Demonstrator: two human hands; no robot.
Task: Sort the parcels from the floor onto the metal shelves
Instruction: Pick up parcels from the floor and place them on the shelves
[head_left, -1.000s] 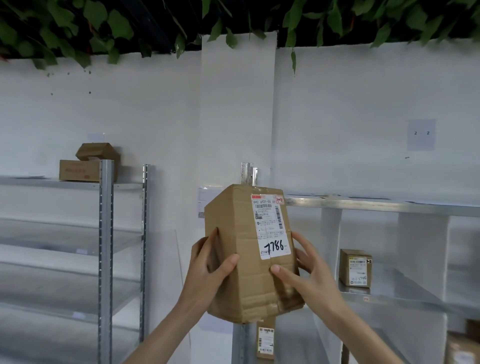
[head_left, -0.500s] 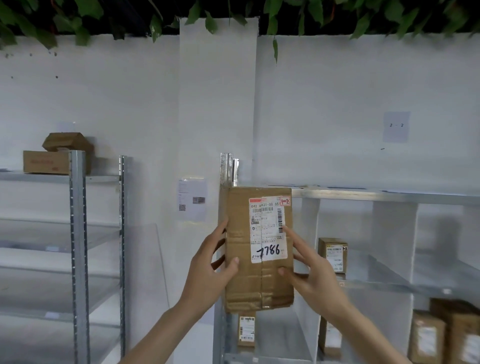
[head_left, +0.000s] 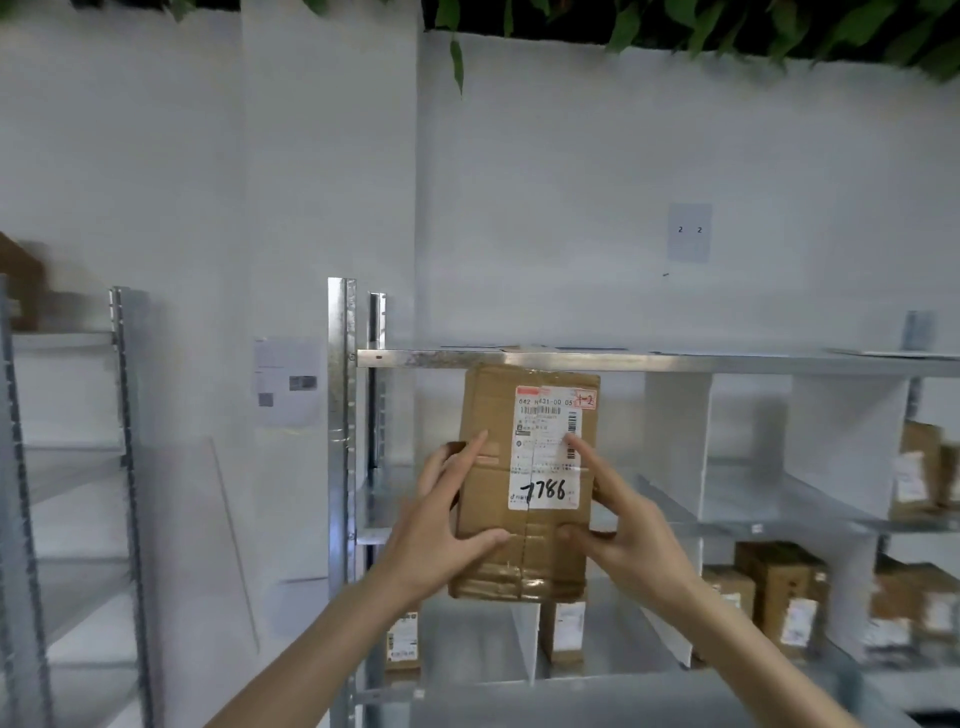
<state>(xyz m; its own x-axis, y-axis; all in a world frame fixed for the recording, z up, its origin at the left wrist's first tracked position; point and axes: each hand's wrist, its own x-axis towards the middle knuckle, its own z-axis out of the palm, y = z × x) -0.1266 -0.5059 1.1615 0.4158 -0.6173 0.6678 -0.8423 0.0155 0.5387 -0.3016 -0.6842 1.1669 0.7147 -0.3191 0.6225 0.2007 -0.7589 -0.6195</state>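
I hold a brown cardboard parcel (head_left: 498, 525) upright in front of the metal shelf unit (head_left: 623, 360), just under its top shelf edge. Its white label reads "7786". My left hand (head_left: 441, 530) grips its left side, thumb across the front. My right hand (head_left: 618, 519) grips its right side, forefinger lying on the label. The parcel hides part of the upper-left shelf compartment behind it.
White dividers (head_left: 675, 447) split the shelves into compartments. Several labelled parcels (head_left: 779, 592) stand on the lower and right shelves. A small box (head_left: 563, 631) sits under the held parcel. A second metal rack (head_left: 124, 467) stands at the left. Leaves hang overhead.
The view has swung to the right and closer to the shelf unit. The parcel turned to face me squarely and now sits in front of the upper-left compartment. Both hands keep their hold.
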